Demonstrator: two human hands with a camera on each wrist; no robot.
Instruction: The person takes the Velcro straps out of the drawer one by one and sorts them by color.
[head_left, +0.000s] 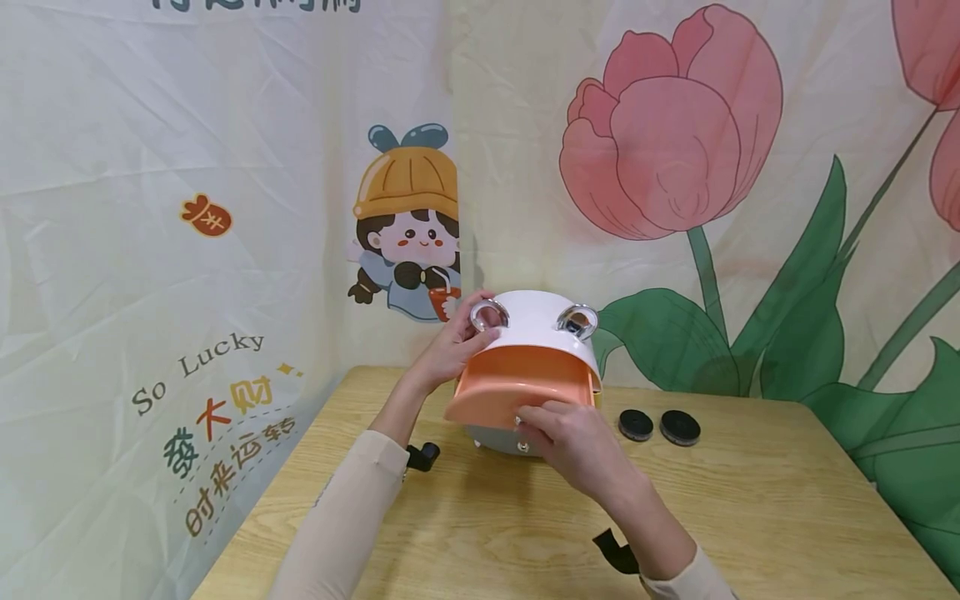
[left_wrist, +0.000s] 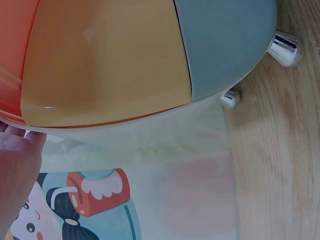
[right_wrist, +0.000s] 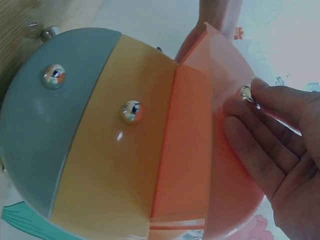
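A small round drawer cabinet (head_left: 534, 321) with a white shell stands on the table, two silver rings on its top like ears. Its orange top drawer (head_left: 483, 406) is pulled out toward me. My right hand (head_left: 576, 443) pinches that drawer's silver knob (right_wrist: 245, 94) between thumb and fingers. Below it, the yellow drawer (right_wrist: 112, 165) and the grey-blue drawer (right_wrist: 52, 122) sit closed, each with a silver knob. My left hand (head_left: 448, 348) grips the cabinet's upper left side, thumb in front beside the left ring (head_left: 503, 311); some of its fingers are hidden behind the shell.
Two flat black discs (head_left: 680, 427) lie on the wooden table (head_left: 780, 500) to the right of the cabinet. Short silver feet (left_wrist: 286, 49) hold the cabinet off the tabletop. A printed cloth backdrop (head_left: 517, 167) hangs close behind the table.
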